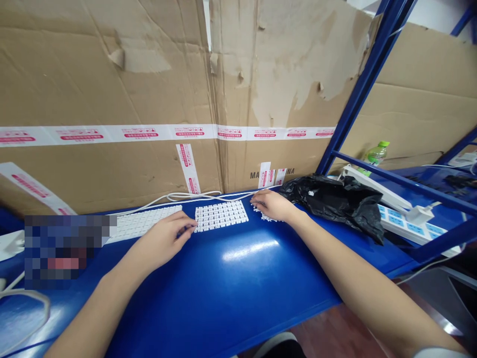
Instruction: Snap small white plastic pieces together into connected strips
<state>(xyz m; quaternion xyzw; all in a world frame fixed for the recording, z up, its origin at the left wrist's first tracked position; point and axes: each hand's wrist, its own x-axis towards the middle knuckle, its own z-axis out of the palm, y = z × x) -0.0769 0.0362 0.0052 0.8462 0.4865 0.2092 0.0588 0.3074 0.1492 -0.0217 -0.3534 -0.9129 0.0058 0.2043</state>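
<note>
Rows of small white pieces form a block (221, 217) on the blue table, between my hands. Another white block (143, 221) of similar pieces lies to its left, partly behind my left hand (168, 237). That hand is at the left edge of the middle block, thumb and fingers curled close together; anything between them is too small to make out. My right hand (274, 204) reaches over a few loose white pieces (266, 217) right of the block, its fingertips bent down and pinched; what they hold, if anything, is hidden.
A black plastic bag (339, 199) lies right of my right hand. Beyond it are power strips (406, 222), a blue metal frame (367, 89) and a green-capped bottle (375, 155). Cardboard (149, 89) stands behind the table (223, 298), with white cables (164, 200) along its foot.
</note>
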